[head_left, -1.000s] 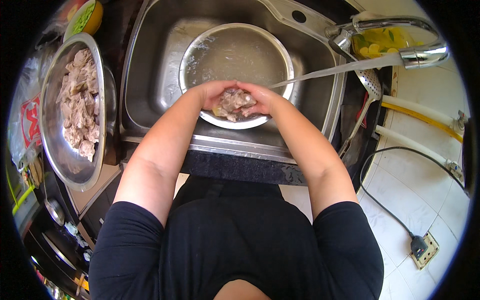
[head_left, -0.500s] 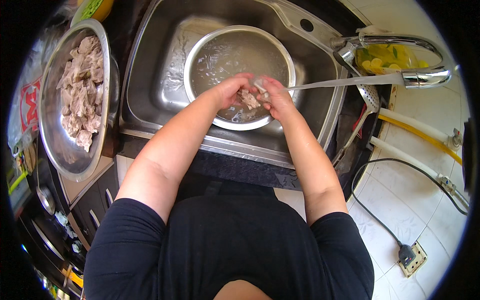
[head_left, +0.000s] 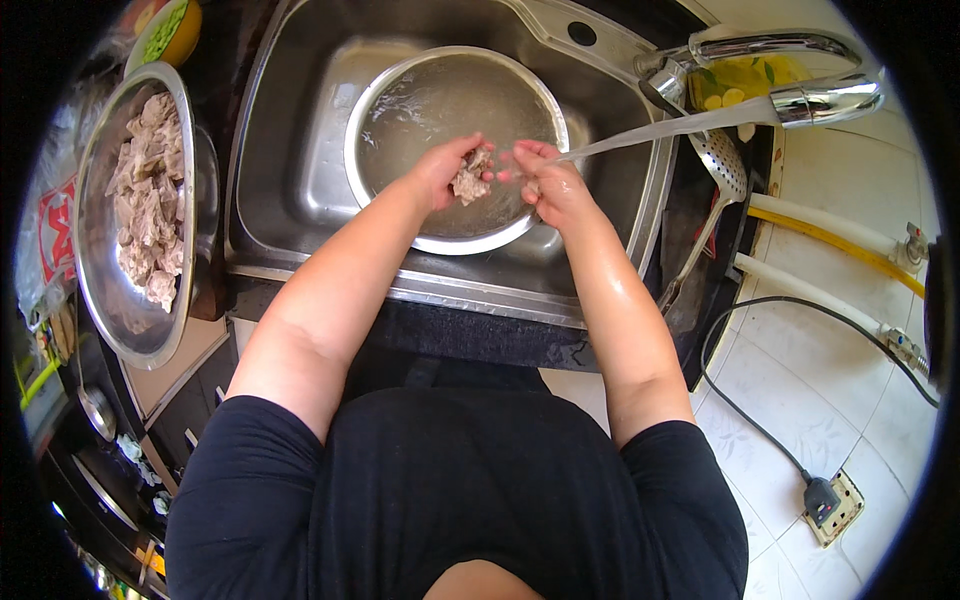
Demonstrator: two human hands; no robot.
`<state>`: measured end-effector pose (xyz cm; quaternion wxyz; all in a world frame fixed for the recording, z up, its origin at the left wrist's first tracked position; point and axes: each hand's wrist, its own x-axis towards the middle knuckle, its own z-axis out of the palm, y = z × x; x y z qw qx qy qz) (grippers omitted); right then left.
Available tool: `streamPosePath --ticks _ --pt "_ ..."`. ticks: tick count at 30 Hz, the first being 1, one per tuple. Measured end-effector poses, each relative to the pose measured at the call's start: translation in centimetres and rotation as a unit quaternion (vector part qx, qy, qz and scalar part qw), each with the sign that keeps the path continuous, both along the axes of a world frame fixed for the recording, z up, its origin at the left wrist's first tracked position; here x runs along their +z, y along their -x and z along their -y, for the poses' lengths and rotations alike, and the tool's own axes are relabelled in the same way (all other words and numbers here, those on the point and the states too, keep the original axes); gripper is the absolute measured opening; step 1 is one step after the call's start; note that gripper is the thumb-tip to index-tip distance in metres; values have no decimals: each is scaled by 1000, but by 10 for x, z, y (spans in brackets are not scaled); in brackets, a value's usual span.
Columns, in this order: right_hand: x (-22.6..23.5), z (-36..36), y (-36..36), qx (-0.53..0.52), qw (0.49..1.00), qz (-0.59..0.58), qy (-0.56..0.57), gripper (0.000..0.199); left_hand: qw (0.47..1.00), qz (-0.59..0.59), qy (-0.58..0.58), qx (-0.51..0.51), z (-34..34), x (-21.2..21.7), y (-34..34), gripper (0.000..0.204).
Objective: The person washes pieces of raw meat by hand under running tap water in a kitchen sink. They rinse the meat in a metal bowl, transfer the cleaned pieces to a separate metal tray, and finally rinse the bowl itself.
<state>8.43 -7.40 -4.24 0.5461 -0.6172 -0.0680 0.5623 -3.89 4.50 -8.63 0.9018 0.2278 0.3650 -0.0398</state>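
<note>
A chunk of pale brown meat is gripped in the closed fingers of my left hand, above a round metal basin of cloudy water. Over the basin's right side is my right hand, its wet fingers apart and partly smeared by motion and splashing water. I see nothing held in it. The stream from the tap runs down onto this hand. A large steel bowl at the left holds several more pieces of meat.
The basin stands inside a steel sink. A slotted skimmer lies right of the sink, near a container of yellow slices. A bowl with green pieces is at the far left. A black plug sits in a wall socket.
My hands have drawn apart; the right has come away from the meat, which stays in my left hand. The view has shifted slightly.
</note>
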Motion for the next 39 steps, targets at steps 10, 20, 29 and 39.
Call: streamPosePath --ticks 10,20,29,39 --pt "29 -33 22 255 816 497 152 57 996 -47 -48 -58 19 47 2 54" --pt "-17 -32 10 129 925 316 166 33 979 -73 -58 180 -30 48 70 48" --pt "-76 -57 53 465 680 513 241 33 957 -43 -15 288 -45 37 104 45" --pt "-108 -36 73 529 799 283 43 21 929 -31 43 366 -48 35 107 43"
